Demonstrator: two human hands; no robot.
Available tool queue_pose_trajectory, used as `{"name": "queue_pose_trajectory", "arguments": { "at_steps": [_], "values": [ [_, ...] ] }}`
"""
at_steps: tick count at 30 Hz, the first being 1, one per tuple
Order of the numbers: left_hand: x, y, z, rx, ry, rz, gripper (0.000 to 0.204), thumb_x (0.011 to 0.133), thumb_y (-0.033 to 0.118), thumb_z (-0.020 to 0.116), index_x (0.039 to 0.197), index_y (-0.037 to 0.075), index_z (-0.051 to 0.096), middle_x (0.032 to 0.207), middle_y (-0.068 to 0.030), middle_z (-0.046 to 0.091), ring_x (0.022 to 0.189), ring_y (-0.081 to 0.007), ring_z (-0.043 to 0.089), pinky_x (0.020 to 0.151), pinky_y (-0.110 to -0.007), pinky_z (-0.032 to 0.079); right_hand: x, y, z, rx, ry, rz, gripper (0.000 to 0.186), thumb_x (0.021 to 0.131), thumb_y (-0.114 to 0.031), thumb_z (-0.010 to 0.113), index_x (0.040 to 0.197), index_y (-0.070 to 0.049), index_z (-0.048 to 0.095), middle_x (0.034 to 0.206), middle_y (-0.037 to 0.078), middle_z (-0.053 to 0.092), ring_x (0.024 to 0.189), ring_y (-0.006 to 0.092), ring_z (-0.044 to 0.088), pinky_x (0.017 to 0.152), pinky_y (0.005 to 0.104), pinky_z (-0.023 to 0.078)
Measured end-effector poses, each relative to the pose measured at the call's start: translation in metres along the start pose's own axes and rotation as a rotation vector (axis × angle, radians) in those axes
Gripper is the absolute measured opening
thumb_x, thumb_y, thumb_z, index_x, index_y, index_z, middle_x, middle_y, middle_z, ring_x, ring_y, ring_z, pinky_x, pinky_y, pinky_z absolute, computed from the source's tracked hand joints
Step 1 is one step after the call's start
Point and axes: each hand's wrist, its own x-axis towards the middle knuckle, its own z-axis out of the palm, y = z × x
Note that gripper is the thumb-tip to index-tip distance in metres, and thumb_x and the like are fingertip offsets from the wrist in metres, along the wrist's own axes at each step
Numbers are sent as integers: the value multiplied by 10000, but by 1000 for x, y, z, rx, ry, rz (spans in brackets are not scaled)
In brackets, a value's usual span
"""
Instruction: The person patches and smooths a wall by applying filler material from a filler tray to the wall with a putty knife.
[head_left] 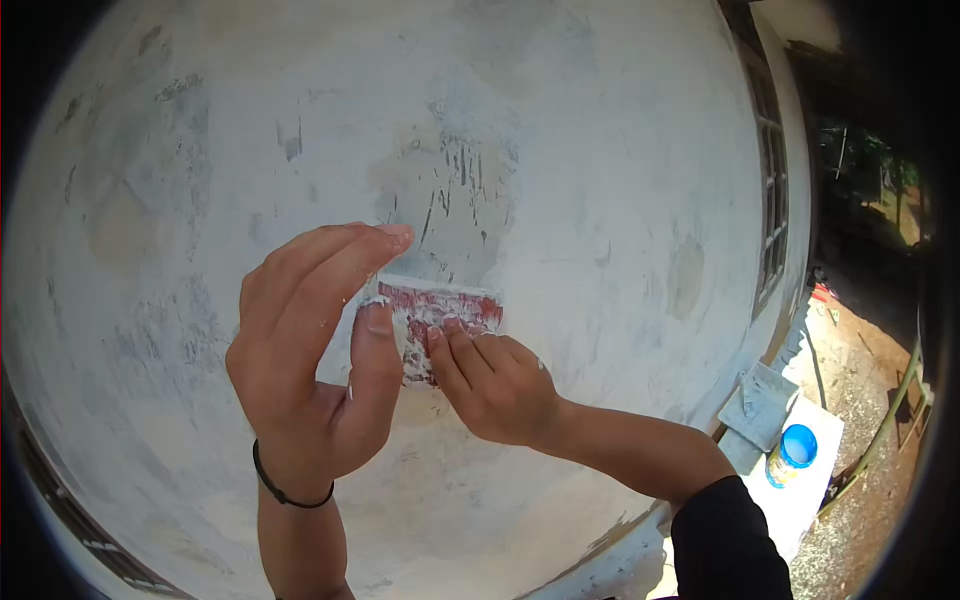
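A small red, putty-smeared scraper (440, 308) is pressed flat against a patchy white wall (560, 150). My left hand (315, 350) pinches the scraper's left end between thumb and fingers; a black band circles that wrist. From the right, my right hand (490, 380) lays its fingertips on the scraper's lower face. Above the blade lies a grey patch of filler with dark scratches (450, 195).
A window with bars (772, 190) sits at the wall's right end. Below right, on the ground, stand a blue-lidded tub (793, 452) and a white tray (760, 400) on a white sheet. Reddish dirt ground and greenery lie further right.
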Motion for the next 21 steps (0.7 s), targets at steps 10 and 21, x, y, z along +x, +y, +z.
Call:
{"name": "queue_pose_trajectory", "arguments": {
  "at_steps": [10,21],
  "values": [
    [12,6,-7,-28,-1,-13,322,718,-18,521,1007,-3,663,976,-124,692,913,-259,646,816,-317,471,100,151,2,814,-278,732,231,864,-215,638,986,-25,687,787,73,673,684,162,556,685,301,450],
    [11,7,-18,82,-38,35,328,728,-8,505,1022,-16,652,998,-139,687,944,-286,641,834,-352,494,27,-1,26,-103,137,-89,81,738,-14,642,780,26,586,682,105,601,598,147,522,482,229,418]
  ]
}}
